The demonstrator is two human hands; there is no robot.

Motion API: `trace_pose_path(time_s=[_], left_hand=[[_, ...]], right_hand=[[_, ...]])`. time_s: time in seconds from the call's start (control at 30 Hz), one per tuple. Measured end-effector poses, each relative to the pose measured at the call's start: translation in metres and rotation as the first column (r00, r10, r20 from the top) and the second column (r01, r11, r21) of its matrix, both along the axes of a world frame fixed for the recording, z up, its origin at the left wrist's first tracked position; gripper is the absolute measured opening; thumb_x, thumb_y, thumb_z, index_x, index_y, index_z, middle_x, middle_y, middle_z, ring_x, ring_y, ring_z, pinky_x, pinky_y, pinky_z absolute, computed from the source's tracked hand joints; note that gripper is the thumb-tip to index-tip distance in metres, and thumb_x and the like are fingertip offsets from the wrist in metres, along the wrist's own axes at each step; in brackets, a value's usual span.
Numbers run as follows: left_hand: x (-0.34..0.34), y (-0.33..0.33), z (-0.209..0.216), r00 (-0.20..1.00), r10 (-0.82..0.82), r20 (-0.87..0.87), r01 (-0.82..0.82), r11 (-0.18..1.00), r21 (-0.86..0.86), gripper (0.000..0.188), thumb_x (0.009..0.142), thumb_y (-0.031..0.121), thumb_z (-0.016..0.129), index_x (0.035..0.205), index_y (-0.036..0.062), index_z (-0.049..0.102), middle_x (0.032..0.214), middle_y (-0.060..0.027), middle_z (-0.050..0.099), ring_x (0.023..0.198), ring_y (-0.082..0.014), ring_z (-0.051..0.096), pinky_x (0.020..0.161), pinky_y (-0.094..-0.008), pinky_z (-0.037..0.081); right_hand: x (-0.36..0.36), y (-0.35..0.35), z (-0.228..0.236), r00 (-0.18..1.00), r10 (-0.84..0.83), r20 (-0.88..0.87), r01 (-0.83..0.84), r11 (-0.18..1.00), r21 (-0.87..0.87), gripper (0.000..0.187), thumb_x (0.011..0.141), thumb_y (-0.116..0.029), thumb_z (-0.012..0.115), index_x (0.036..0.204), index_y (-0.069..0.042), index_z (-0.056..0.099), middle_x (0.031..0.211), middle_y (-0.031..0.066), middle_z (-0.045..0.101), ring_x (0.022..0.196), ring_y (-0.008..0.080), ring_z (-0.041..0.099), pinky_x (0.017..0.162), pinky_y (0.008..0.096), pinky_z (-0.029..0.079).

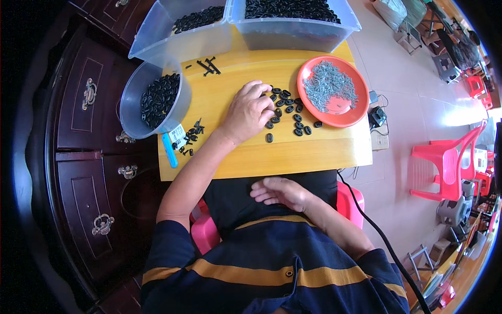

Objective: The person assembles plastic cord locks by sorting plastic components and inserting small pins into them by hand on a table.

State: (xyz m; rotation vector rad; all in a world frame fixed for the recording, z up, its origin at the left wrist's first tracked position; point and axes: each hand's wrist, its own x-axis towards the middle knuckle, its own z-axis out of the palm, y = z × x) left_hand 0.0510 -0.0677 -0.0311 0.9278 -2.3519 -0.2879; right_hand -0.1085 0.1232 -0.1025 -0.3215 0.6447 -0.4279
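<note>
My left hand [250,111] reaches over the yellow wooden table, fingers apart and bent, their tips touching the left side of a loose group of small black oval pieces with holes [289,102]. I see nothing gripped in it; what lies under the palm is hidden. Just below the table's front edge, over my lap, my right hand [281,192] is cupped with its fingers loosely extended. No object shows in it. To the right of the pieces stands an orange-red plate [365,107] heaped with small silvery metal parts [332,83].
Two clear bins [293,32] of black pieces stand at the back. A round clear tub [180,107] holds more at the left. Black rods [210,67], small black screws [193,135] and a light-blue tool [169,150] lie nearby. A black cable [374,225] runs at the right.
</note>
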Motion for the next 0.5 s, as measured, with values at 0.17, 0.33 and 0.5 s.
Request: trace_pose_path(time_s=[0.17,0.33,0.5], left_hand=[[0.0,0.02,0.017,0.996,0.012,-0.084,-0.009,0.999,0.042,0.014,0.077,0.005,0.078,0.082,0.0034,0.065,0.099,-0.0095,0.066,0.096,-0.028,0.064,0.085,-0.0403,0.051],[-0.004,0.053,0.045,0.978,0.006,-0.207,0.064,0.942,0.331,0.007,0.084,-0.001,0.073,0.085,0.0007,0.066,0.084,-0.0099,0.064,0.074,-0.0203,0.065,0.067,-0.0294,0.052],[-0.024,0.073,0.055,0.93,-0.143,-0.339,0.298,0.833,0.466,0.009,0.082,-0.001,0.074,0.087,0.0,0.067,0.089,-0.0096,0.065,0.081,-0.0212,0.066,0.074,-0.0304,0.052]], right_hand=[[-0.008,0.0,0.04,0.991,-0.002,-0.131,-0.05,0.919,-0.39,0.029,0.106,-0.032,0.056,0.112,-0.006,0.066,0.1,0.0015,0.069,0.093,0.009,0.062,0.086,0.0237,0.047],[-0.025,-0.02,0.073,0.951,-0.298,-0.081,0.268,0.926,-0.265,0.032,0.107,-0.033,0.051,0.115,-0.005,0.065,0.099,0.005,0.07,0.094,0.0139,0.067,0.088,0.0286,0.053],[-0.041,-0.027,0.074,0.851,-0.494,0.178,0.512,0.856,-0.07,0.032,0.108,-0.037,0.049,0.116,-0.008,0.06,0.1,0.0055,0.069,0.091,0.0147,0.066,0.083,0.0297,0.054]])
